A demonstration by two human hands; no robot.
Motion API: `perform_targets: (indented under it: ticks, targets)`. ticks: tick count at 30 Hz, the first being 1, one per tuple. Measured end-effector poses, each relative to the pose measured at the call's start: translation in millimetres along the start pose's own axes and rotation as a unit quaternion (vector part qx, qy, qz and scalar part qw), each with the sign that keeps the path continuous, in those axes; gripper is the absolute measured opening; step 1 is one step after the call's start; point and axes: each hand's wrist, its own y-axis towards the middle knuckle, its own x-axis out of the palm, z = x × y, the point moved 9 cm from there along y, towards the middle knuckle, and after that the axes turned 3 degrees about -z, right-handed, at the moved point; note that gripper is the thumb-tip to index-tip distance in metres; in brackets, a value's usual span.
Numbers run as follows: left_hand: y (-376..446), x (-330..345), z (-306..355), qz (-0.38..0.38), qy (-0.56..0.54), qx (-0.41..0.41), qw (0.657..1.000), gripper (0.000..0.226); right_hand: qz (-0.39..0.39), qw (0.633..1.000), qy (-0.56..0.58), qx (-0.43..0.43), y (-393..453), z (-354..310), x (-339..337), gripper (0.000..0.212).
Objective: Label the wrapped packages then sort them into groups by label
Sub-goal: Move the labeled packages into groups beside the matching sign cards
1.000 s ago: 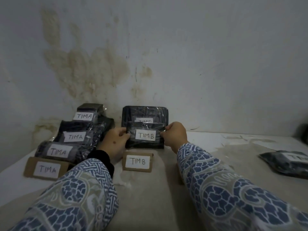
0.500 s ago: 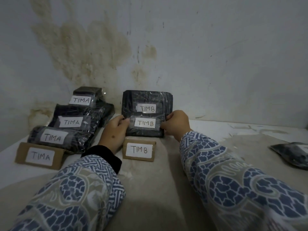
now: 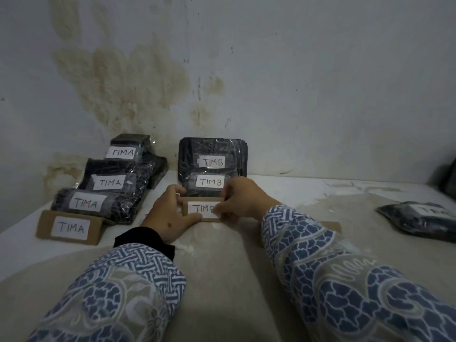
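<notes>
Head view: looking down at a pale table top (image 3: pixel 283 188) that fills the lower frame, against a stained white wall (image 3: pixel 296 82).
Sleeves: two blue-and-white patterned sleeves reach in from the bottom edge, the left sleeve (image 3: pixel 118 287) and the right sleeve (image 3: pixel 357 280).
TIM A group: left of centre, three dark wrapped packages overlap in a row running back to the wall, each with a white label; front TIM A package (image 3: pixel 98 206), middle TIM A package (image 3: pixel 118 178), rear TIM A package (image 3: pixel 128 149). A cardboard TIM A sign (image 3: pixel 69 228) stands in front of them.
TIM B group: at centre, a large TIM B package (image 3: pixel 212 154) leans on the wall, with a smaller TIM B package (image 3: pixel 207 183) resting against its front.
Unsorted package: one dark labelled package (image 3: pixel 419 220) lies apart at the right edge.
TIM B sign: a small cardboard sign (image 3: pixel 199 208) stands just in front of the smaller TIM B package.
Left hand: left hand (image 3: pixel 170 211) grasps the sign's left end, thumb along its lower edge.
Right hand: right hand (image 3: pixel 241 198) pinches the sign's right end, covering the last letter.
</notes>
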Motion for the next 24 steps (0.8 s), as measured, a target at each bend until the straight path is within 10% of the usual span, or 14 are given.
perform_targets:
  ticks: [10, 16, 24]
  targets:
    - [7.7, -0.2, 5.4, 0.025, 0.046, 0.021, 0.998, 0.033, 0.091, 0.994, -0.050, -0.030, 1.9, -9.7, 0.4, 0.027]
    - [0.9, -1.3, 8.8, 0.027, -0.014, 0.014, 0.999, 0.061, 0.098, 0.995, -0.002, -0.022, -7.9, -9.7, -5.0, 0.033]
    - [-24.1, -34.0, 6.0, 0.191, -0.101, 0.013, 0.976, 0.053, 0.137, 0.989, 0.052, 0.005, -43.8, 14.5, -47.7, 0.036]
